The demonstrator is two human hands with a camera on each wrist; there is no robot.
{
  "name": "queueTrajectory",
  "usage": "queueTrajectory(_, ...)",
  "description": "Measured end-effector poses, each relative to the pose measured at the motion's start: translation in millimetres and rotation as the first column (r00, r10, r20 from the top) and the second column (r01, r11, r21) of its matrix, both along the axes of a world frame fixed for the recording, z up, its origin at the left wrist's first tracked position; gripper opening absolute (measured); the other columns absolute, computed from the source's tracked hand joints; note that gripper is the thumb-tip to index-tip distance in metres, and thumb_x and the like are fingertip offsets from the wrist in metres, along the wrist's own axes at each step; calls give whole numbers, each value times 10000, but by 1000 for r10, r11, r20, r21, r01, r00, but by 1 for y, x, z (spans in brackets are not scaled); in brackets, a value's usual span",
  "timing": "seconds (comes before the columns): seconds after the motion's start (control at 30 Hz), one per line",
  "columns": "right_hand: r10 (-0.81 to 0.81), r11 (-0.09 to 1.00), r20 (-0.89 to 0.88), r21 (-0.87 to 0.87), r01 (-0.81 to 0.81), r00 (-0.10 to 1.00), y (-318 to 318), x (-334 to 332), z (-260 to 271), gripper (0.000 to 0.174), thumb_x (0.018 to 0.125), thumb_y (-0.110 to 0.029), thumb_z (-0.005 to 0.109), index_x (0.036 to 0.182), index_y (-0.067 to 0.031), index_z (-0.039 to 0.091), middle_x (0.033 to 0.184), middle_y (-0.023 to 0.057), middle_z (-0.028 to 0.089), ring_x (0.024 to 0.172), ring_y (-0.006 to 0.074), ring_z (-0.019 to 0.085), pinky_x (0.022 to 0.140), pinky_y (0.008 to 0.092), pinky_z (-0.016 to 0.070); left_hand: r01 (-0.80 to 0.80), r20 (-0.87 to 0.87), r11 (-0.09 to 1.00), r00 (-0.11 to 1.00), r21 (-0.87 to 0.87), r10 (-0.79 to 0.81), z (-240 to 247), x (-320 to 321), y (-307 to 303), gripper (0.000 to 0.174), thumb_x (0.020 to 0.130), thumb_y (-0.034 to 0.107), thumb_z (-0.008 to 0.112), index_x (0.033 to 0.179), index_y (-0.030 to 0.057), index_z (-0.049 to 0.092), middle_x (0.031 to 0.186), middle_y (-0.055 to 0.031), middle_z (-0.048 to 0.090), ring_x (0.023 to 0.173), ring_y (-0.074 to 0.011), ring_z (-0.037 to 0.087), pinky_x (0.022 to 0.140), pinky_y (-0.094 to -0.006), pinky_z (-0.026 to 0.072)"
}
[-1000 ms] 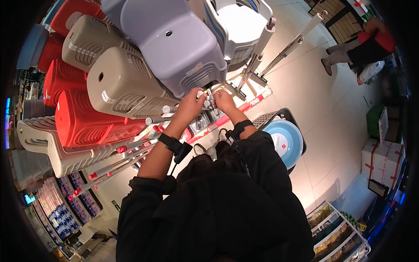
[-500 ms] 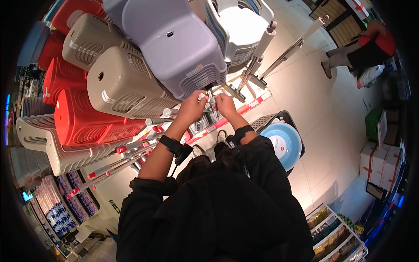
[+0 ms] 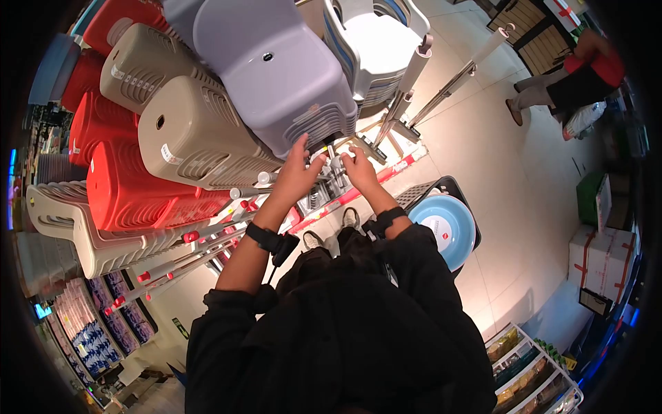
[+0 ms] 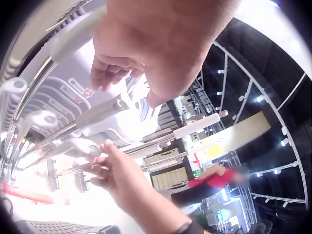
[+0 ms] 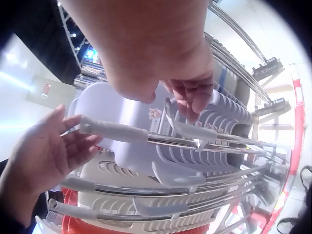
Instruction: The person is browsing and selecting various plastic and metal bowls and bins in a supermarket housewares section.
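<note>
In the head view my left hand [image 3: 298, 176] is beside the grey-gripped metal poles, fingers spread apart and thumb out. The left wrist view has this hand [image 4: 151, 58] above the end of a grey pole grip [image 4: 105, 109], with nothing between fingers and thumb. My right hand [image 3: 359, 170] is a little to the right, fingers loosely bent. Its fingertips are right at a grey lever [image 4: 80, 146] on another pole. From the right wrist, the left hand's fingers show at the tip of a grey grip [image 5: 114, 130]. Stacked lavender stools [image 3: 283, 76] stand just beyond the poles.
Beige stools [image 3: 189, 127] and red stools [image 3: 127, 186] are stacked at the left, white chairs [image 3: 383, 41] beyond. Red-tipped poles [image 3: 172, 259] slant at the lower left. A blue basin [image 3: 465, 221] sits in a dark basket by my right arm. Another person [image 3: 562, 90] is at upper right.
Both hands were close around the pole tops with fingers bent in. Now the fingers have loosened and spread, and the hands have drawn slightly back from the poles.
</note>
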State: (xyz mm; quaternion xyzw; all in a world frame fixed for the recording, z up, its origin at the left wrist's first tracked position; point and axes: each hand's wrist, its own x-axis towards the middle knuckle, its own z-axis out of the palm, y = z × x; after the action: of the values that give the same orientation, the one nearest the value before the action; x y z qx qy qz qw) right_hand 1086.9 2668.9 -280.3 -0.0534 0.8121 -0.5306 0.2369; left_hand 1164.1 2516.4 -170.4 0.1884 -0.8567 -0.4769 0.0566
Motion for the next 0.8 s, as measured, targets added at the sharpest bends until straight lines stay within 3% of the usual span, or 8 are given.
queueTrajectory(0.07, -20, 1000, -29, 15, 21, 999, 27, 18, 11, 447, 930, -394, 544, 1182, -25, 561, 971, 207, 666, 914, 327, 655, 779, 397, 497, 85, 31, 993, 996, 78, -88, 16, 14, -5, 577, 929, 240, 615, 1401, 11, 373, 1273, -203, 551, 1162, -252, 555, 960, -351, 445)
queueTrajectory(0.23, -23, 998, -114, 63, 31, 993, 130, 111, 47, 399, 940, -337, 554, 1197, -33, 572, 943, 168, 658, 866, 288, 646, 795, 370, 496, 305, 161, 892, 914, 334, -373, 36, 69, -6, 505, 945, 209, 598, 1376, 9, 427, 1262, -164, 572, 1168, -232, 559, 984, -339, 440)
queueTrajectory(0.37, -213, 948, -196, 197, 251, 957, 205, 215, 63, 388, 916, -281, 594, 1190, -6, 579, 1021, 175, 655, 927, 286, 646, 815, 369, 499, 549, 180, 816, 797, 180, -576, 27, 106, 24, 448, 931, 330, 602, 1287, 63, 551, 1186, -148, 629, 1087, -274, 610, 927, -360, 471)
queueTrajectory(0.5, -278, 802, -345, 430, 415, 896, 250, 323, 72, 438, 889, -333, 627, 1181, -7, 589, 1110, 205, 638, 1057, 342, 608, 905, 427, 469, 782, 134, 590, 575, 199, -807, -1, 128, 70, 446, 922, 333, 615, 1289, 86, 556, 1246, -145, 595, 1146, -276, 569, 952, -372, 451)
queueTrajectory(0.57, -494, 683, -214, 505, 528, 843, 257, 361, 77, 464, 871, -354, 645, 1175, -8, 593, 1166, 211, 615, 1104, 351, 576, 924, 434, 459, 879, -56, 465, 472, 103, -880, -33, 139, 99, 483, 910, 342, 622, 1314, 92, 537, 1318, -191, 539, 1246, -339, 489, 1046, -413, 378)
queueTrajectory(0.7, -485, 652, -273, 520, 552, 831, 261, 395, 79, 477, 833, -315, 687, 1200, -33, 569, 1190, 196, 598, 1111, 359, 559, 923, 431, 463, 963, 39, 265, 263, 50, -964, -34, 157, 157, 582, 913, 404, 592, 1400, 116, 454, 1436, -262, 389, 1324, -403, 382, 1101, -427, 310)
queueTrajectory(0.77, -370, 653, -374, 547, 525, 850, 267, 400, 61, 517, 810, -257, 722, 1232, -29, 529, 1151, 180, 594, 1075, 342, 570, 905, 401, 477, 979, 132, 182, 168, 97, -977, -47, 166, 178, 606, 909, 426, 587, 1409, 119, 438, 1452, -268, 356, 1330, -412, 372, 1100, -431, 313)
queueTrajectory(0.8, -440, 592, -396, 548, 592, 806, 272, 401, 44, 454, 771, -170, 720, 1176, -99, 527, 1087, 126, 615, 1029, 336, 584, 855, 439, 493, 978, 122, 199, 191, 55, -974, -52, 171, 185, 606, 910, 426, 585, 1408, 115, 434, 1448, -273, 356, 1337, -412, 361, 1101, -435, 311)
